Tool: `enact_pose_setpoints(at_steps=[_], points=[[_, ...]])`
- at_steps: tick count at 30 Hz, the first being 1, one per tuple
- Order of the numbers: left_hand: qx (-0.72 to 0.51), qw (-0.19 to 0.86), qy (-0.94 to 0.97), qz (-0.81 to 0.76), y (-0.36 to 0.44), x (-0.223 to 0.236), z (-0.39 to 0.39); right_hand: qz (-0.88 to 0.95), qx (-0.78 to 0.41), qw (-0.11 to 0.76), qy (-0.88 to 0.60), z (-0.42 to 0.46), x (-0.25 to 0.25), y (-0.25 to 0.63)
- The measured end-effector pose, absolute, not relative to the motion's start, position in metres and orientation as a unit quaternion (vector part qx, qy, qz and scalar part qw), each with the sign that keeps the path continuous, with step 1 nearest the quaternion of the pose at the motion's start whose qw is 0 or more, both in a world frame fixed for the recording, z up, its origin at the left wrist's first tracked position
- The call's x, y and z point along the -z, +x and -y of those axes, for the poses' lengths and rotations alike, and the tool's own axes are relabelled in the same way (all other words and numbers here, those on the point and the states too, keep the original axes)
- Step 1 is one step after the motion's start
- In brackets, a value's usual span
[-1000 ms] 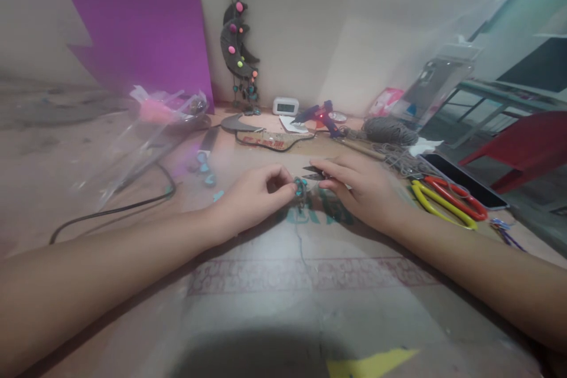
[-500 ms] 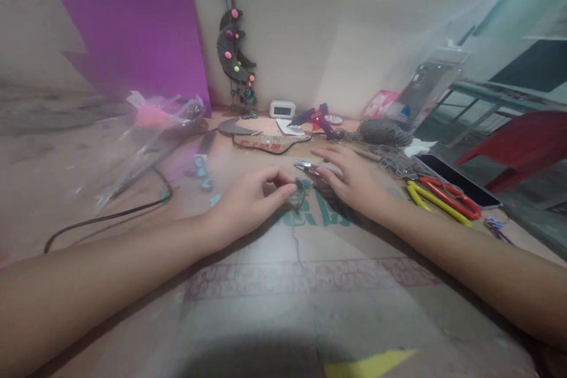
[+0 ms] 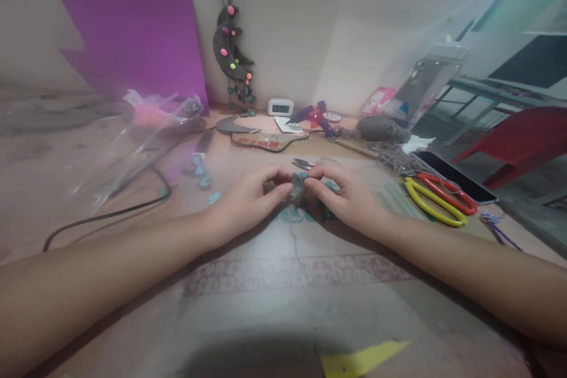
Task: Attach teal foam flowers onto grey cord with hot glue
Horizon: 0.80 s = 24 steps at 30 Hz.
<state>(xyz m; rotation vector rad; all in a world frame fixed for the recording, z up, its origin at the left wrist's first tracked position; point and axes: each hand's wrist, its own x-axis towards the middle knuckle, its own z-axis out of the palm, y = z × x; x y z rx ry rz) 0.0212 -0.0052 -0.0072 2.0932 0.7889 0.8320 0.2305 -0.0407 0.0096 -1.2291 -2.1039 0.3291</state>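
Observation:
At the middle of the table, my left hand (image 3: pixel 261 190) pinches a small tangle of grey yarn (image 3: pixel 297 188) between thumb and fingertips. My right hand (image 3: pixel 339 189) closes on the same yarn from the other side, its thumb and forefinger meeting near a tiny teal bit. The exact shape of the held piece is blurred. Just beyond the fingers lie thread snips (image 3: pixel 303 163), silver blades pointing left, their rear part hidden behind my right hand. Small teal cut pieces (image 3: pixel 201 172) rest to the left.
Yellow-and-red-handled scissors (image 3: pixel 436 204) and a phone (image 3: pixel 456 177) lie at right. Further back are a grey yarn ball (image 3: pixel 383 130), a glue gun (image 3: pixel 314 118), a white clock (image 3: pixel 280 107) and a grey moon shape (image 3: pixel 234 125). A black cord (image 3: pixel 110 212) curves at left.
My right hand has left the snips, which stay on the table, and moved left to the yarn. Both hands now pinch it together.

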Motion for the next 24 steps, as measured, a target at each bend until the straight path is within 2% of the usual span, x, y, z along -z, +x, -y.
enact_pose_setpoints(at_steps=[9,24], points=[[-0.358,0.358,0.799,-0.324,0.0227,0.0020,0.0065,0.835,-0.077,0.335,-0.430,0.0402,-0.0069,0.2315],[-0.362,0.324,0.805,-0.341,0.0224,-0.0012,0.0077,0.834,-0.139,0.324,-0.425,0.0388,-0.0068,0.2336]])
